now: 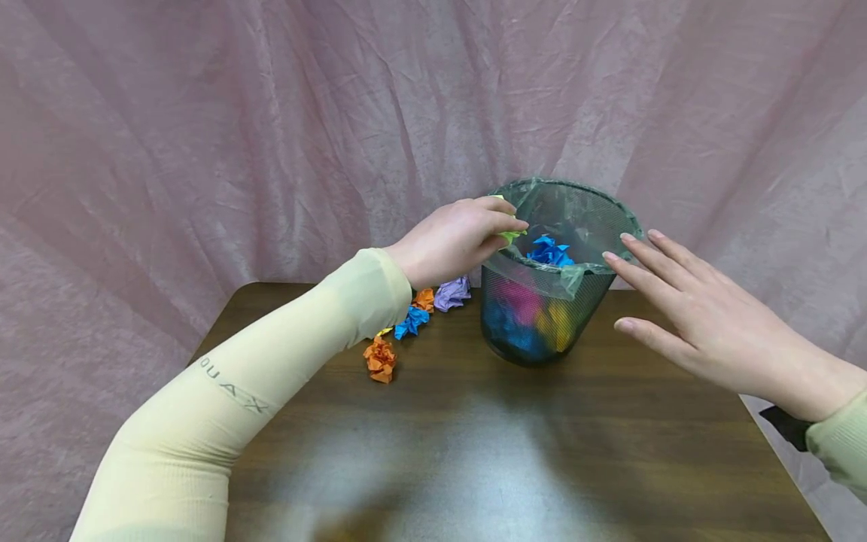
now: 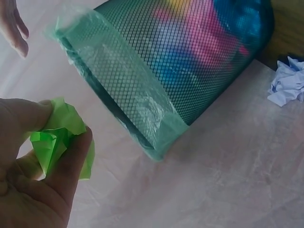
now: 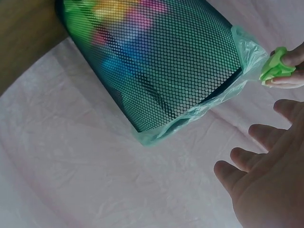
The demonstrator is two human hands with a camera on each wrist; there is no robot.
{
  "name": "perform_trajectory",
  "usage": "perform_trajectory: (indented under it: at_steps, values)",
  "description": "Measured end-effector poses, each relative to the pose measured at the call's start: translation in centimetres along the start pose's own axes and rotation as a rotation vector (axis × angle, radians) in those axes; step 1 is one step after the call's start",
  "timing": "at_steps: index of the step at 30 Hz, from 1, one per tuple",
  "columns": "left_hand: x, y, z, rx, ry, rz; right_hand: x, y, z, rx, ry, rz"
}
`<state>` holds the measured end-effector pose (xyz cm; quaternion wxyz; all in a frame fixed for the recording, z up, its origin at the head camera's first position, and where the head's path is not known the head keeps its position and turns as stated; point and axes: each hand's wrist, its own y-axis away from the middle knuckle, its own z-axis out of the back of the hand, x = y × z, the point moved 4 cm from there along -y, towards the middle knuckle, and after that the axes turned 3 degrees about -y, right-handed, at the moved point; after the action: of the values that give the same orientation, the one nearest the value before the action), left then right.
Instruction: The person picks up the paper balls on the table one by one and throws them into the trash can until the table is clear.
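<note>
A black mesh waste bin (image 1: 542,316) lined with a green plastic bag stands on the brown table (image 1: 474,452); crumpled blue, pink and yellow papers lie inside it. My left hand (image 1: 460,237) pinches a crumpled green paper ball (image 1: 511,236) at the bin's left rim. The left wrist view shows the green ball (image 2: 57,140) between thumb and fingers beside the bin (image 2: 180,61). My right hand (image 1: 677,293) hovers with straight fingers just right of the bin's rim, holding nothing. From the right wrist, its fingers (image 3: 256,161) lie near the bin (image 3: 166,61).
Crumpled paper balls lie on the table left of the bin: purple (image 1: 452,293), orange (image 1: 424,299), blue (image 1: 412,321) and another orange (image 1: 381,360). A pink cloth backdrop (image 1: 271,113) hangs behind the table. The table's front half is bare wood.
</note>
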<state>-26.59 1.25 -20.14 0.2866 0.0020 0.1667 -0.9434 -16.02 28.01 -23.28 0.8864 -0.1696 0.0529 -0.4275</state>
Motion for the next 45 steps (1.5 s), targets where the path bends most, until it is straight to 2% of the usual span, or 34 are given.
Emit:
perform_trajectory:
  at_steps: [12,21,30,34,38,45]
  values:
    - [0.6,-3.4,-0.1,0.028,-0.029,0.034,-1.0,-1.5,0.1,0.043,-0.009,-0.02]
    - [0.7,-5.5,-1.4,0.078,-0.046,0.061,-2.2,-3.0,-0.1,0.084,-0.025,-0.067]
    - [0.9,-7.5,-2.6,0.126,-0.037,0.133,-3.2,-3.7,-0.2,0.093,-0.031,-0.087]
    - [0.9,-8.0,-3.3,0.161,-0.057,0.146,-3.0,-3.7,-0.4,0.1,-0.026,-0.088]
    - [0.8,-8.2,-3.6,0.159,-0.081,0.135,-2.8,-3.7,-0.3,0.092,-0.024,-0.082]
    - [0.4,-8.1,-3.9,0.174,-0.056,0.13,-2.9,-3.5,-0.6,0.093,-0.016,-0.08]
